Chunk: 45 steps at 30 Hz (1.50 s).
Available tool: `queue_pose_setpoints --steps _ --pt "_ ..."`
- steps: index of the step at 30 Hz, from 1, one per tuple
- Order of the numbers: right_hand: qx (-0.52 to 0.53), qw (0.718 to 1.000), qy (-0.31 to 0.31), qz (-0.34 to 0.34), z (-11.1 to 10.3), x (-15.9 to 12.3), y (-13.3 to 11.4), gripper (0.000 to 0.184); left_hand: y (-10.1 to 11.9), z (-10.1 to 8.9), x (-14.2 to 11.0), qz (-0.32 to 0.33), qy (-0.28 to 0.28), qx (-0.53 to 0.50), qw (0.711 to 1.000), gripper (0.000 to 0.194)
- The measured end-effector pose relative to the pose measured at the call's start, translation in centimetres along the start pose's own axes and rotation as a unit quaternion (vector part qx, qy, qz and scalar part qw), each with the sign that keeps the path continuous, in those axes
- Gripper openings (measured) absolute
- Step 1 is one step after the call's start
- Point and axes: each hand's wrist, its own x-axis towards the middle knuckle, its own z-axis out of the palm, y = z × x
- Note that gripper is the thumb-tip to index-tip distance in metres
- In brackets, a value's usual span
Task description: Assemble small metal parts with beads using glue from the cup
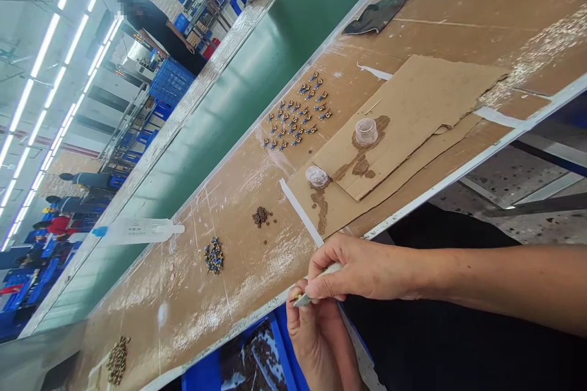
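My right hand (362, 269) reaches in from the right, fingers closed on a pale grey-green piece (302, 300), cloth or a flat tool, I cannot tell which. Under it my left hand (318, 336) is pinched closed at the fingertips. A tiny yellowish part (297, 297) shows there, mostly hidden by the fingers. Both hands meet just off the table's near edge. On the table beyond lie a small pile of brown beads (260, 216), a pile of blue-and-gold pieces (214, 255) and spread rows of small blue-and-gold figures (293, 122).
Cardboard sheets (413, 98) bear a clear plastic cup (365, 132); another small clear cup (317, 176) stands at their corner. A clear bottle (142, 231) lies left, near a gold pile (118, 360). A blue bin (284, 348) sits below the edge. A person (156, 24) stands beyond.
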Motion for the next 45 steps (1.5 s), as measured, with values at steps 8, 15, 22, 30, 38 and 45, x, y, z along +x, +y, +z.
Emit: queue_pose_setpoints --steps 8,15,22,30,38,45 --pt "-0.008 1.000 -0.001 0.000 -0.1 0.0 -0.1 0.014 -0.1 -0.3 0.0 -0.008 0.019 0.011 1.000 0.022" --pt "0.012 1.000 -0.008 -0.005 0.0 0.1 0.2 0.016 0.1 -0.6 0.3 0.016 -0.022 0.028 0.999 0.019" --pt "0.046 0.998 0.042 -0.013 1.1 -0.1 0.2 0.018 0.1 -0.5 0.6 0.055 -0.025 0.032 0.998 0.019" --pt "0.088 0.994 0.068 0.012 1.8 -0.2 0.0 0.019 -0.1 -0.1 0.0 0.032 0.071 0.006 0.997 0.021" --pt "0.070 0.993 0.098 0.005 2.2 0.2 0.7 0.018 -0.3 -0.2 -0.1 0.046 0.093 0.022 0.994 0.020" --pt "0.062 0.986 0.147 -0.037 1.3 0.5 0.1 0.019 0.7 0.5 0.5 0.079 0.007 -0.003 0.997 0.023"
